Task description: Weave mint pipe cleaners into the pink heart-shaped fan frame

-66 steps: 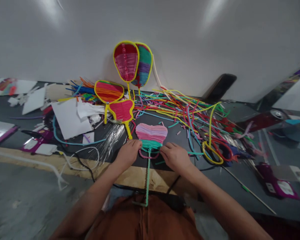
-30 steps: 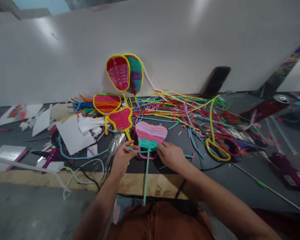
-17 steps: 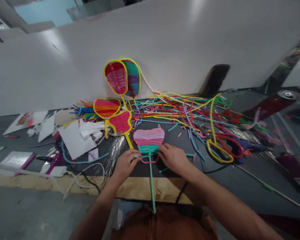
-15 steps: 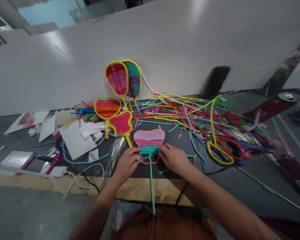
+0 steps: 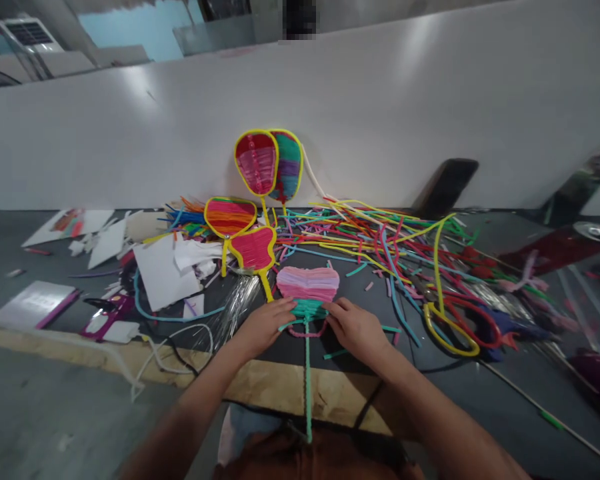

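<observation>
A hand fan made of pipe cleaners (image 5: 308,283) lies in front of me, pink and lilac at the top and teal lower down. Its twisted green handle (image 5: 309,387) points toward me, and a dark pink strand (image 5: 306,333) curves loosely below the teal rows. My left hand (image 5: 267,327) grips the fan's lower left edge, fingers laid on the teal rows and a teal end sticking out near the thumb. At the lower right edge, my right hand (image 5: 357,328) is closed in a pinch; its fingertips partly hide what they hold.
Yellow-rimmed fans (image 5: 257,163) lean on the white partition (image 5: 350,120). Loose pipe cleaners (image 5: 350,230) spread behind the work. Scissors (image 5: 450,330) lie to the right, near a phone (image 5: 450,187) and a red can (image 5: 555,247). Papers (image 5: 165,273) and silver tinsel (image 5: 243,300) lie left.
The view has shifted, so things sit slightly lower and farther right. My left fingers have moved up from the teal strand end onto the fan's teal rows. My right hand stays at the right edge.
</observation>
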Demonstrator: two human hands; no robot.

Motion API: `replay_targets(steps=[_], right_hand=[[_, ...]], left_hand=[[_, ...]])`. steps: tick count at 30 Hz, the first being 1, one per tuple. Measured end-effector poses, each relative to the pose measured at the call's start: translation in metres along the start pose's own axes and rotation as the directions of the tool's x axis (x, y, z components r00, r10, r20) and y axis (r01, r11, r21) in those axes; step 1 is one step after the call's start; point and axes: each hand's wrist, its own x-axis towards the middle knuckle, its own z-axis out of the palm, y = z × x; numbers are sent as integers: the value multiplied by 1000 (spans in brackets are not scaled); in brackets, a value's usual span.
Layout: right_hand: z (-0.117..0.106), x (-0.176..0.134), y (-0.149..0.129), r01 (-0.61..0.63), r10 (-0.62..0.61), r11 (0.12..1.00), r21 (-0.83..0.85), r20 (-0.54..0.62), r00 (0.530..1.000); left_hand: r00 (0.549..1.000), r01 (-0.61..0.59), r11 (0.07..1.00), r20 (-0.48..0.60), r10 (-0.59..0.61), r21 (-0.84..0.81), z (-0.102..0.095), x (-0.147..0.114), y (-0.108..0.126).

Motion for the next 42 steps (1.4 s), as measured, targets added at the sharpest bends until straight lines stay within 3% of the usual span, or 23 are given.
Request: replay_targets(steps=[6, 10, 18, 23, 29, 38, 42], right_hand=[[4, 0, 1, 20, -20, 1000, -6, -7, 1000], [5, -1, -2, 70, -70, 997, 22, -25, 997], [2, -2, -7, 104, -104, 995, -1, 21, 994], [6, -1, -1, 123, -123, 992, -10, -58, 991], [11, 4, 8, 154, -153, 988, -12, -187, 970], [-1, 19, -3, 127, -130, 981, -145, -13, 991], [-5, 23, 1, 139, -138, 982, -132, 17, 990]], left_hand=[[993, -28, 999, -116, 25, -24, -1, 2, 9], [982, 25, 998, -187, -37, -66, 0, 5, 11], [992, 5, 1000, -125, -3, 13, 7, 6, 9], [996, -22, 996, -86, 29, 82, 12, 6, 9], [986, -69, 993, -143, 82, 91, 15, 8, 6], [989, -67, 992, -124, 80, 110, 19, 8, 9], [991, -68, 993, -107, 78, 97, 18, 9, 12]])
